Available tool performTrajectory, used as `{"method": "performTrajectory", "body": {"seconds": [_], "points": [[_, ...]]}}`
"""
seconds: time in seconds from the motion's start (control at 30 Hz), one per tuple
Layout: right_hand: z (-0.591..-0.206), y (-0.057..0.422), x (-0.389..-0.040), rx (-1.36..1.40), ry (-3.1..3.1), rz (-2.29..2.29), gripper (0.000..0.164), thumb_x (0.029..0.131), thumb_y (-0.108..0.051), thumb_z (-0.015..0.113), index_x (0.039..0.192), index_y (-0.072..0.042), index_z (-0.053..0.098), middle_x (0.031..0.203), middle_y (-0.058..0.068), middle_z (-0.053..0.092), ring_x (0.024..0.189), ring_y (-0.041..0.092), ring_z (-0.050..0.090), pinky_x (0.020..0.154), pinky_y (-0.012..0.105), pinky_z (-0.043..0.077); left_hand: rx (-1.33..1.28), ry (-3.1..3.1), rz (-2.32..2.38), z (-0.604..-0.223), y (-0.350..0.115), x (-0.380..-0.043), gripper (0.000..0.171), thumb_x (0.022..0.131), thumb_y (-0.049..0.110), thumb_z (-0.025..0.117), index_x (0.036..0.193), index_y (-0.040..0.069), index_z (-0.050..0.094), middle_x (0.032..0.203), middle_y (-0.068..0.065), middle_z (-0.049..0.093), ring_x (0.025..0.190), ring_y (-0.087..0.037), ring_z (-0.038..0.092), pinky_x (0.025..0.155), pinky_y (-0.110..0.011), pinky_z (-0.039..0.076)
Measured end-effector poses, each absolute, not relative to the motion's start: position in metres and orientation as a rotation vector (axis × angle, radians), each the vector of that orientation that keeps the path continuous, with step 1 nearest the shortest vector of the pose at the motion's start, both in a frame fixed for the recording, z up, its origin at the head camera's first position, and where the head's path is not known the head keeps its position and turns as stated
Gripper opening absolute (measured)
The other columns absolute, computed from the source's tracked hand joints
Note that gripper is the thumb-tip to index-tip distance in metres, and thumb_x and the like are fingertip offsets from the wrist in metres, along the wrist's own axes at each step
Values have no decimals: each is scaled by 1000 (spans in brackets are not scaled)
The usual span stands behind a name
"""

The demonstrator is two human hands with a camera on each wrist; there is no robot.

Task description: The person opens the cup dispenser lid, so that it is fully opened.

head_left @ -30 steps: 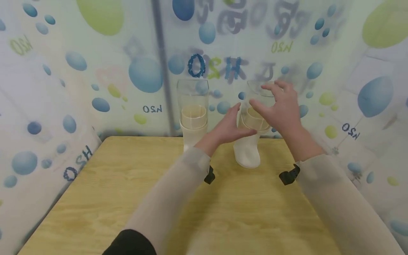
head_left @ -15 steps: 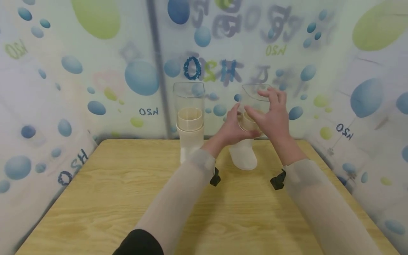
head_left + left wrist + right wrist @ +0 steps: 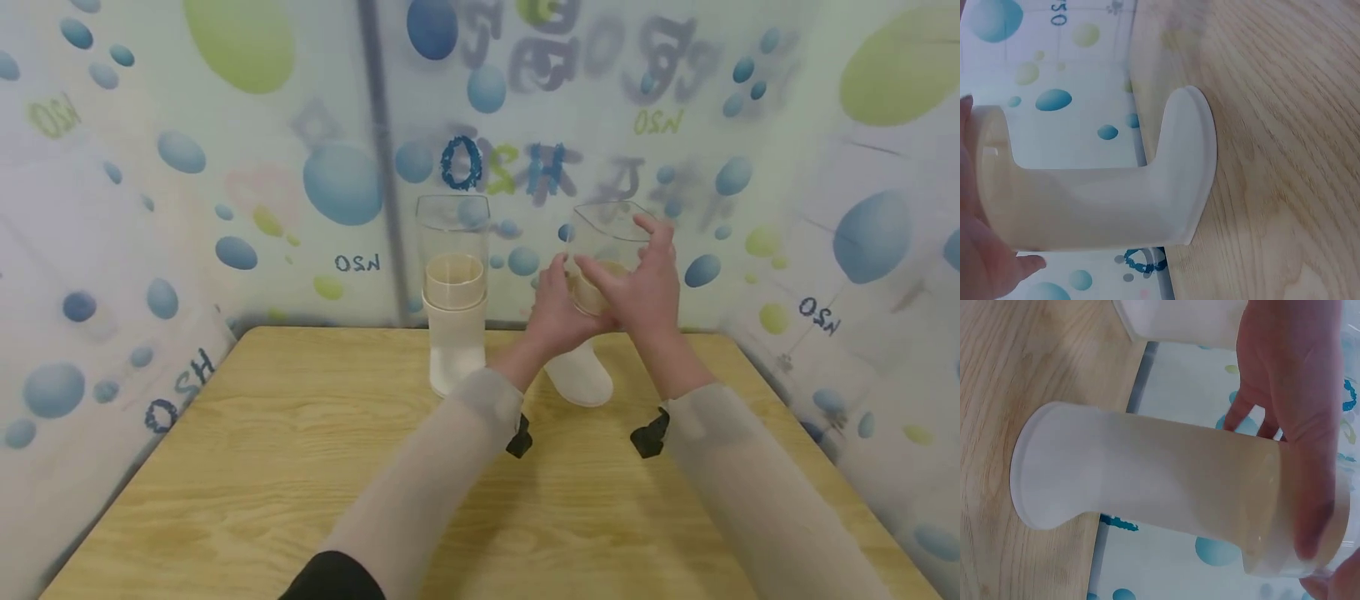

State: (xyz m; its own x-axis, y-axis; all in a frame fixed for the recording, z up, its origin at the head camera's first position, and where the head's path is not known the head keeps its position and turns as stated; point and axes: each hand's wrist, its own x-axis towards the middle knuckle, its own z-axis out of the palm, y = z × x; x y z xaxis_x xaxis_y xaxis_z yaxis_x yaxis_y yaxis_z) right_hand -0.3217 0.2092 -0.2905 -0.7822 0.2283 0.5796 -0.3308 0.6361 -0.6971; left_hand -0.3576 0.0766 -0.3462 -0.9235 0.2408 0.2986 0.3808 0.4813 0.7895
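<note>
Two white boots (image 3: 581, 379) stand on the table, the left boot (image 3: 456, 346) apart from my hands. From the top of the right one rises a clear plastic sleeve (image 3: 611, 223), its rim bent to a point. My left hand (image 3: 553, 315) grips round that boot's beige upper rim, thumb on one side and fingers on the other, as the right wrist view also shows. Above it, my right hand (image 3: 647, 287) holds the clear sleeve between thumb and fingers, and its far fingers are partly hidden. A similar clear sleeve (image 3: 453, 237) stands upright in the left boot.
The wooden table (image 3: 315, 467) reaches back to a printed fabric wall (image 3: 300, 108) with balloons and letters. Side walls of the same print flank it. Both wrists carry small black devices (image 3: 651, 433).
The left hand has moved right and closed round the right boot's upper rim. My right hand has come lower and nearer the left one. The sleeve's rim went from rounded to pointed.
</note>
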Motion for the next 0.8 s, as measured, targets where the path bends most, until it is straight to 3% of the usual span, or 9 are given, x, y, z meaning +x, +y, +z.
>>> {"method": "performTrajectory", "body": {"seconds": [0.2,0.4,0.6,0.8], "points": [[-287,200,-320,-105,-2185,1082,91,88,-63,83,160,-27,41,162,15,53,139,40,63,108,64,52,-530,-2598,-1390,-344,84,-361,135,78,58,95,175,17,10,172,-15,33,153,-32,45,120,-52,50],[-275,191,-319,-188,-2156,1152,90,86,-69,81,160,-32,45,159,10,60,138,35,65,111,59,52,-536,-2582,-1425,-343,77,-365,138,75,54,99,175,21,10,169,-13,37,148,-31,49,117,-52,52],[-272,188,-316,-146,-2170,1129,82,87,-66,81,155,-27,58,162,4,58,135,35,66,108,57,54,-580,-2570,-1437,-345,70,-367,138,75,51,100,175,20,10,168,-13,38,142,-30,52,115,-51,54],[-271,188,-317,-105,-2228,957,78,89,-68,79,150,-21,64,154,10,64,127,37,66,96,62,56,-636,-2592,-1419,-345,66,-371,143,74,51,100,176,17,6,172,-15,34,149,-32,48,119,-52,50]]}}
